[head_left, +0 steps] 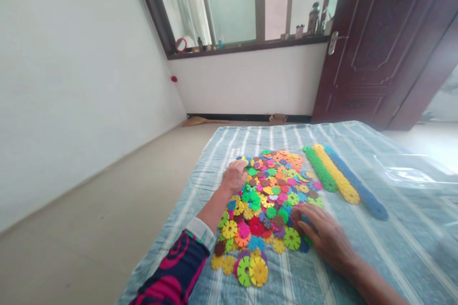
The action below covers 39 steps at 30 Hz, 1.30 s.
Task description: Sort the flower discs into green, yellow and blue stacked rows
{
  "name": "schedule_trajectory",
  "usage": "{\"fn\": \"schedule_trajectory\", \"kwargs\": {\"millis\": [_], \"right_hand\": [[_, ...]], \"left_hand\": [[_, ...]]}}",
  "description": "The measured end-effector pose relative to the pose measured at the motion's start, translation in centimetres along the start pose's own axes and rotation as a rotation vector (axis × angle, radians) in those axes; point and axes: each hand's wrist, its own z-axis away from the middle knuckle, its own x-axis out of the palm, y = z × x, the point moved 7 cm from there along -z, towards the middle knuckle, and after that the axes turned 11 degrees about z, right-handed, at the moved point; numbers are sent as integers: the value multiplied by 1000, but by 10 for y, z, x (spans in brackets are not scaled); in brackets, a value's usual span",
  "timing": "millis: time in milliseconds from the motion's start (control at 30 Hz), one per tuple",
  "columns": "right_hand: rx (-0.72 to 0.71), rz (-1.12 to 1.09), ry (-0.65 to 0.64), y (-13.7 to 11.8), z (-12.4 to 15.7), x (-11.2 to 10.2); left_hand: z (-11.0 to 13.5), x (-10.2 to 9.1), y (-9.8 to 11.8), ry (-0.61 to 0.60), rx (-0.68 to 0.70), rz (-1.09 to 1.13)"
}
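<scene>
A heap of multicoloured plastic snowflake discs (pixel 266 205) lies on a striped blue-green blanket (pixel 400 248). My left hand (pixel 234 176) rests curled on the heap's upper left edge, fingertips among the discs. My right hand (pixel 322 236) lies over the heap's right edge, with a blue disc (pixel 306 221) partly hidden under its fingers. To the right of the heap, three long stacks of joined discs lie side by side: green (pixel 319 169), yellow (pixel 337 174) and blue (pixel 358 183).
A clear plastic sheet (pixel 411 171) lies on the blanket's far right. Beyond the blanket are a tiled floor, a broom (pixel 205 121) against the far wall, a window ledge holding small bottles (pixel 313 20), and a dark wooden door (pixel 375 43).
</scene>
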Motion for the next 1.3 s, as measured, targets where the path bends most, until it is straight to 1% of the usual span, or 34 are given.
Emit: {"fn": "schedule_trajectory", "kwargs": {"millis": [67, 133, 200, 267, 367, 433, 500, 567, 633, 733, 800, 900, 1000, 1067, 1200, 1300], "right_hand": [[-25, 32, 17, 0, 1, 0], [-45, 63, 37, 0, 2, 0], [-55, 86, 47, 0, 3, -1], [-60, 102, 45, -1, 3, -1], [-67, 117, 45, -3, 3, -2], [-71, 123, 47, -5, 2, -2], [-75, 128, 52, -6, 0, -2], [-81, 132, 54, -8, 0, -2], [-89, 133, 53, -9, -1, -3], [-88, 126, 50, -10, -2, -3], [-81, 113, 48, -11, -3, -4], [-74, 85, 36, -12, -5, -3], [-71, 59, 39, -14, -9, -5], [-74, 43, 37, -15, -10, -7], [-78, 17, 39, -18, -12, -9], [-73, -5, 81, -16, -13, -10]], "left_hand": [[-15, 7, -14, -36, -27, -22], [-20, 13, -23, -78, -47, -39], [-15, 16, -27, -116, -51, -52], [-5, 14, -27, -148, -37, -62], [9, 8, -27, -191, -12, -76], [11, 2, -28, -189, -16, -93], [2, -2, -31, -162, -32, -118], [-15, -1, -32, -141, -44, -144], [-34, 4, -33, -150, -45, -166], [-58, 17, -35, -208, -55, -195], [-66, 24, -37, -252, -74, -210], [-68, 28, -38, -282, -92, -217], [-62, 25, -37, -258, -90, -190], [-58, 19, -35, -216, -90, -147], [-51, 0, -30, -65, -131, -12], [-42, -10, -18, 39, -174, 139]]}}
